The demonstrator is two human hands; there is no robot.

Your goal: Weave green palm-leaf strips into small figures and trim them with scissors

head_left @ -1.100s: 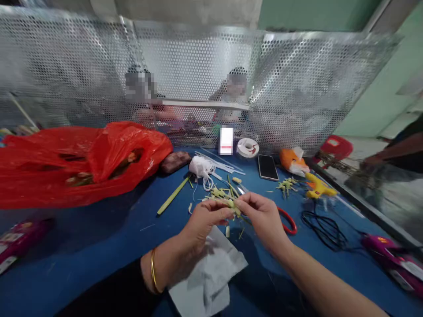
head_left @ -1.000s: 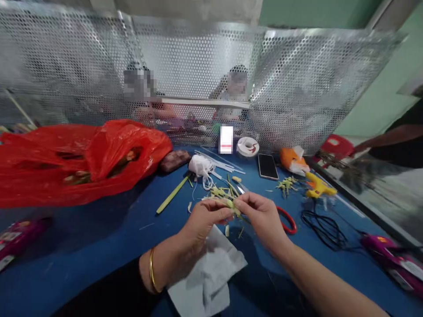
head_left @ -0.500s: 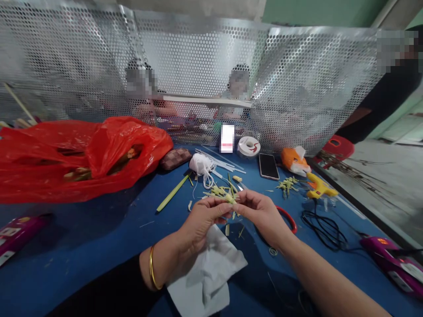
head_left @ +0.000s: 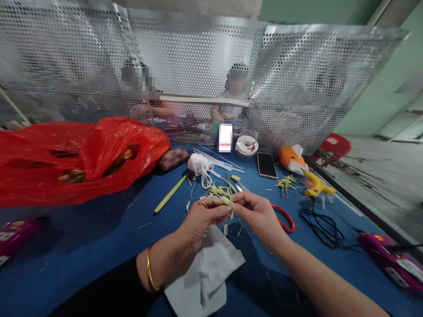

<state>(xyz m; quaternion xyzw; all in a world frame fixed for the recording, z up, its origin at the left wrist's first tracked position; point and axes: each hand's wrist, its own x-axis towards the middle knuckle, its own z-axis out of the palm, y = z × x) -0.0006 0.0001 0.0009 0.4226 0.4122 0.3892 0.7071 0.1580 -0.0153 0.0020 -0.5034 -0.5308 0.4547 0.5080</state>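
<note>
Between the fingertips of my left hand [head_left: 201, 220] and my right hand [head_left: 259, 218] is a small pale green woven leaf piece [head_left: 226, 200]. Both hands pinch it, and the fingers partly cover it. Behind it lies a heap of yellow-green leaf scraps [head_left: 216, 190]. Red-handled scissors [head_left: 287, 220] lie beside my right hand, partly hidden by it. A crumpled white cloth or tissue [head_left: 211, 268] spreads under my left wrist. Another cluster of small spiky leaf pieces [head_left: 286, 182] sits to the right, and a long green leaf strip [head_left: 170, 194] to the left.
A red plastic bag [head_left: 125, 127] fills the left. White string [head_left: 200, 165], a ribbon spool [head_left: 246, 145], a phone [head_left: 267, 165], an orange tissue pack [head_left: 292, 159] and a yellow glue gun [head_left: 319, 184] line the back. Purple devices [head_left: 385, 253] sit at both sides. A perforated screen [head_left: 194, 57] stands behind.
Both hands still pinch the leaf piece, with small finger shifts. The view has shifted slightly. The person at the far right has gone out of view.
</note>
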